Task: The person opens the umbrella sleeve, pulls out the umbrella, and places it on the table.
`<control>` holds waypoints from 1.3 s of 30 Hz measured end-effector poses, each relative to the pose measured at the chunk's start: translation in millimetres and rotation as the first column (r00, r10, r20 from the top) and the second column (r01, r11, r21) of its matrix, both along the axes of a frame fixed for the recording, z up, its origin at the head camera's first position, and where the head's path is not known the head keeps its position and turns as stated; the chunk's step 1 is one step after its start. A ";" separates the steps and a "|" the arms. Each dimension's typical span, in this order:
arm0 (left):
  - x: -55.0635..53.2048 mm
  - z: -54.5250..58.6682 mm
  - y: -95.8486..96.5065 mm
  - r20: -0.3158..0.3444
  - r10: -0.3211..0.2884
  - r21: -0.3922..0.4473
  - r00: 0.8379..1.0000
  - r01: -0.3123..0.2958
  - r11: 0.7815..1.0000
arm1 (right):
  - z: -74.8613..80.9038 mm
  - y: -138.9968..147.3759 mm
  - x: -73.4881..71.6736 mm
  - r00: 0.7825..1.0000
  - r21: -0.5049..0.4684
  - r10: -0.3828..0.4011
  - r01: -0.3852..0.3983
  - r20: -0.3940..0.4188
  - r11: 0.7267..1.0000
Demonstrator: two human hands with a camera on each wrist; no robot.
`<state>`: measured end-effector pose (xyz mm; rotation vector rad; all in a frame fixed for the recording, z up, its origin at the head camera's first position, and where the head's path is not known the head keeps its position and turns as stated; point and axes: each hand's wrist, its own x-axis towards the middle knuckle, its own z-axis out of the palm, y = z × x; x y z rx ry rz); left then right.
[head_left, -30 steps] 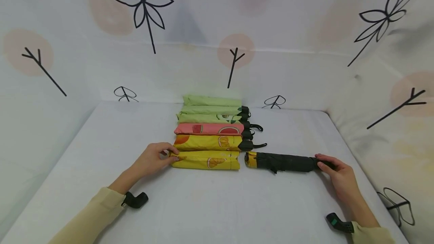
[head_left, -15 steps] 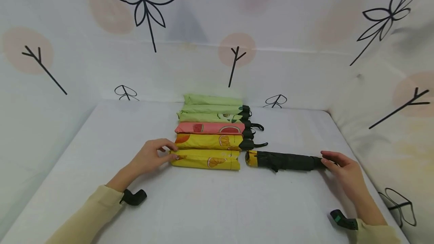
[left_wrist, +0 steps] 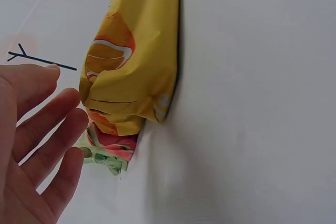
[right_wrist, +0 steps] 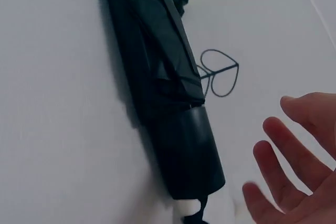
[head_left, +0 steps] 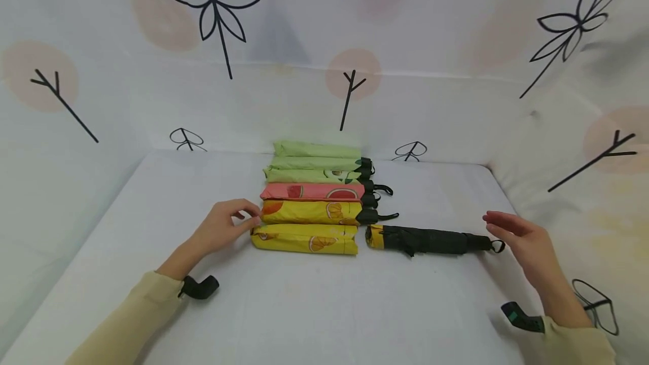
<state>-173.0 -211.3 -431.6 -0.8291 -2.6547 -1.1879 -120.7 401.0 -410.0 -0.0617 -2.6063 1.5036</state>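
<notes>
A yellow umbrella sleeve point(head_left: 289, 239) with orange-slice prints lies flat at the front of a row. Just off its left end is my left hand point(head_left: 223, 224), fingers loosely bent and holding nothing. In the left wrist view those fingers point(left_wrist: 63, 135) stand beside the sleeve's creased end point(left_wrist: 152, 72). To the right of the sleeve lies a folded black umbrella point(head_left: 431, 241) with a yellow edge and a small loop at its handle. My right hand point(head_left: 527, 244) is raised past that handle point(right_wrist: 186, 150), fingers spread apart from it.
Behind the sleeve lie several folded umbrellas in sleeves: a yellow one point(head_left: 299, 213), a pink watermelon one point(head_left: 309, 191) and green ones point(head_left: 304, 163), most with black handles pointing right. A white cloth covers the table point(head_left: 324, 308), and patterned fabric walls point(head_left: 431, 106) surround it.
My right hand has let go of the black umbrella's handle and lifted away to the right. My left hand has released the yellow sleeve's end and drawn slightly left.
</notes>
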 end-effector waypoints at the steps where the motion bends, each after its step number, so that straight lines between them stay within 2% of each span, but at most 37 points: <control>1: -1.1 1.4 0.3 -0.007 -0.003 0.001 1.000 0.003 1.000 | 0.8 -2.2 -1.4 1.000 -0.015 0.017 -0.017 -0.003 1.000; 5: -7.1 6.7 2.9 -0.018 -0.009 -0.011 1.000 0.009 1.000 | -1.3 -15.3 -10.6 0.996 -0.072 0.090 -0.091 -0.020 0.993; 9: -14.9 12.6 8.2 -0.011 -0.015 -0.026 1.000 0.015 1.000 | -6.3 -32.5 -22.6 0.992 -0.055 0.124 -0.125 -0.028 0.991; 16: -27.4 22.9 19.3 0.100 -0.056 -0.051 0.993 0.062 0.997 | -8.9 -57.8 -35.6 0.989 0.031 0.147 -0.148 0.006 0.989; 22: -37.5 22.8 22.5 0.159 -0.093 -0.079 0.983 0.106 0.991 | -10.1 -80.1 -48.1 0.978 0.033 0.197 -0.199 0.062 0.979; 28: -45.2 16.9 25.5 0.195 -0.129 -0.087 0.972 0.148 0.985 | -9.3 -106.0 -58.8 0.951 0.023 0.274 -0.280 0.142 0.960; 35: -49.9 13.4 26.5 0.205 -0.123 -0.131 0.971 0.152 0.980 | -4.9 -125.1 -67.5 0.906 0.007 0.384 -0.391 0.181 0.920; 39: -50.2 11.7 27.1 0.214 -0.108 -0.124 0.971 0.136 0.983 | -1.1 -132.3 -72.6 0.887 0.021 0.411 -0.424 0.212 0.905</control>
